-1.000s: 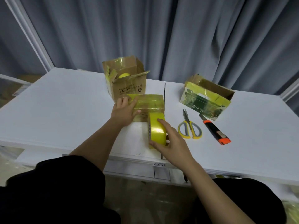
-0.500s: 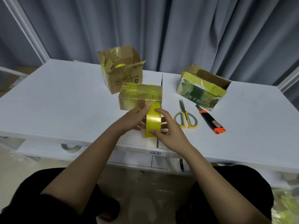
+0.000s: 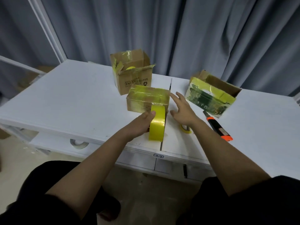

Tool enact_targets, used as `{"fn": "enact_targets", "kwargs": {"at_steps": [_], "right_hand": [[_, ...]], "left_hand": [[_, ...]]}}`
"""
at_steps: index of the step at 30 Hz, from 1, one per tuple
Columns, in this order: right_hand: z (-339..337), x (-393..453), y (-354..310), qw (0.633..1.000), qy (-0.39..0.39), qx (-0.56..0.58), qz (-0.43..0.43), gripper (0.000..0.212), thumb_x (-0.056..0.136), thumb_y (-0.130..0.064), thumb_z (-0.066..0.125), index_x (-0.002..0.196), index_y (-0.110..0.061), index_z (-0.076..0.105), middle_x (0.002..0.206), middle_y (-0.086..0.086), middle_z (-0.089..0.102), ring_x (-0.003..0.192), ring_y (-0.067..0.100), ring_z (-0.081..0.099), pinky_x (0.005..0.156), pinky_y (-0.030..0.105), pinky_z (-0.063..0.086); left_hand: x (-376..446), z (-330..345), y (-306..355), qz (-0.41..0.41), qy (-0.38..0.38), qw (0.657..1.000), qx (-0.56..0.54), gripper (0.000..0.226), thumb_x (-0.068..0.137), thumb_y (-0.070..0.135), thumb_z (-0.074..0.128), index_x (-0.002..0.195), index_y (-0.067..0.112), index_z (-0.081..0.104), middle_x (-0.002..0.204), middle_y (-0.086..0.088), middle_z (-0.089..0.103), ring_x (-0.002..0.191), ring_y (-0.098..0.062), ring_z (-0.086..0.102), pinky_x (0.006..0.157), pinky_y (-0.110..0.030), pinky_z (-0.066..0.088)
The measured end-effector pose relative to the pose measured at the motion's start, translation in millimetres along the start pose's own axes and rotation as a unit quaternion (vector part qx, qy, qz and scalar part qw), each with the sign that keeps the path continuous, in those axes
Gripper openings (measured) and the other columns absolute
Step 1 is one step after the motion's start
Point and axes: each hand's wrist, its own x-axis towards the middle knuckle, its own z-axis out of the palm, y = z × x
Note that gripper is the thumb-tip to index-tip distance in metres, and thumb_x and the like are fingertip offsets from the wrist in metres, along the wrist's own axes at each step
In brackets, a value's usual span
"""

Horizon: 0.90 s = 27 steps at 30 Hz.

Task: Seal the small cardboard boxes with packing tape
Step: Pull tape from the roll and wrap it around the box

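A small closed cardboard box (image 3: 146,99), covered in yellow tape, sits in the middle of the white table (image 3: 65,101). A roll of yellow packing tape (image 3: 157,125) stands on edge in front of it, a strip running up onto the box. My left hand (image 3: 142,123) grips the roll from the left. My right hand (image 3: 182,111) hovers just right of the box and roll, fingers spread, holding nothing. An open brown box (image 3: 134,73) with another yellow roll inside stands behind. A green printed box (image 3: 211,96) lies open at the right.
An orange and black utility knife (image 3: 218,127) lies right of my right hand. Yellow scissors (image 3: 185,129) are mostly hidden under that hand. A white tape roll (image 3: 79,143) rests on a lower shelf at the left. Grey curtains hang behind the table.
My left hand moved from the box to the tape roll and took hold of it. My right hand let go of the roll and moved up and right, open beside the box.
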Motion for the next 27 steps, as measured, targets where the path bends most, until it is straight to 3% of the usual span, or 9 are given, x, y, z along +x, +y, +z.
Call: {"fn": "enact_targets", "kwargs": {"at_steps": [4,7,9,12,16,19,23,27], "right_hand": [[-2,36,0,0.99,-0.076,-0.109,-0.039,0.082,0.085,-0.02,0.07,0.149,-0.039,0.023,0.16,0.011,-0.01,0.146,0.033,-0.006,0.116,0.041,0.011],[5,46,2,0.988,-0.087,-0.116,-0.044,0.08,0.082,-0.021,0.072,0.147,-0.037,0.027,0.159,0.016,-0.004,0.146,0.033,-0.005,0.115,0.041,0.014],[12,44,5,0.994,-0.056,-0.064,-0.063,0.074,0.081,-0.018,0.072,0.143,-0.033,0.034,0.152,0.018,0.012,0.143,0.033,0.01,0.112,0.034,0.019],[16,36,11,0.998,-0.014,0.008,-0.063,0.073,0.073,-0.023,0.079,0.135,-0.036,0.042,0.135,0.006,0.019,0.13,0.026,0.028,0.102,0.02,0.026],[26,16,16,0.992,0.102,0.012,-0.067,0.069,0.065,-0.037,0.081,0.126,-0.037,0.05,0.115,-0.006,0.018,0.111,0.017,0.031,0.091,0.018,0.03],[38,7,16,0.988,0.151,0.018,-0.037,0.067,0.066,-0.044,0.08,0.126,-0.036,0.052,0.122,-0.002,0.024,0.113,0.015,0.027,0.089,0.022,0.028],[46,9,14,0.989,0.148,0.003,-0.011,0.068,0.069,-0.045,0.078,0.131,-0.037,0.05,0.133,0.005,0.032,0.119,0.018,0.024,0.087,0.029,0.027],[37,19,18,0.989,0.147,0.007,0.014,0.069,0.067,-0.043,0.08,0.13,-0.038,0.052,0.13,0.004,0.037,0.119,0.024,0.031,0.091,0.025,0.026]], "left_hand": [[-5,-1,2,0.011,0.006,1.0,0.019,0.073,0.089,0.068,0.028,0.124,0.007,0.048,0.12,-0.016,0.056,0.111,-0.026,0.056,0.104,-0.049,0.041],[-8,-4,2,0.021,0.01,0.999,0.029,0.07,0.092,0.065,0.028,0.124,0.007,0.049,0.12,-0.021,0.057,0.11,-0.032,0.057,0.103,-0.052,0.041],[-8,-9,0,0.005,0.023,0.999,0.031,0.073,0.091,0.067,0.027,0.129,0.008,0.048,0.124,-0.019,0.057,0.115,-0.033,0.055,0.103,-0.052,0.04],[-6,-22,-9,0.008,0.043,0.998,0.047,0.068,0.092,0.067,0.024,0.128,0.017,0.052,0.127,-0.005,0.058,0.118,-0.022,0.054,0.106,-0.045,0.038],[-2,-42,-16,0.025,0.124,0.99,0.054,0.05,0.097,0.057,0.024,0.115,0.026,0.059,0.115,0.006,0.06,0.104,-0.007,0.056,0.091,-0.029,0.04],[5,-50,-14,0.038,0.167,0.983,0.07,0.05,0.096,0.059,0.023,0.107,0.026,0.059,0.107,0.01,0.06,0.095,0.0,0.054,0.084,-0.028,0.038],[10,-52,-17,0.045,0.165,0.981,0.091,0.063,0.085,0.071,0.028,0.094,0.017,0.06,0.093,0.0,0.063,0.087,-0.015,0.06,0.08,-0.033,0.046],[11,-53,-24,0.012,0.223,0.964,0.143,0.07,0.088,0.069,0.03,0.078,0.005,0.057,0.08,-0.012,0.064,0.071,-0.023,0.061,0.068,-0.034,0.047]]}}
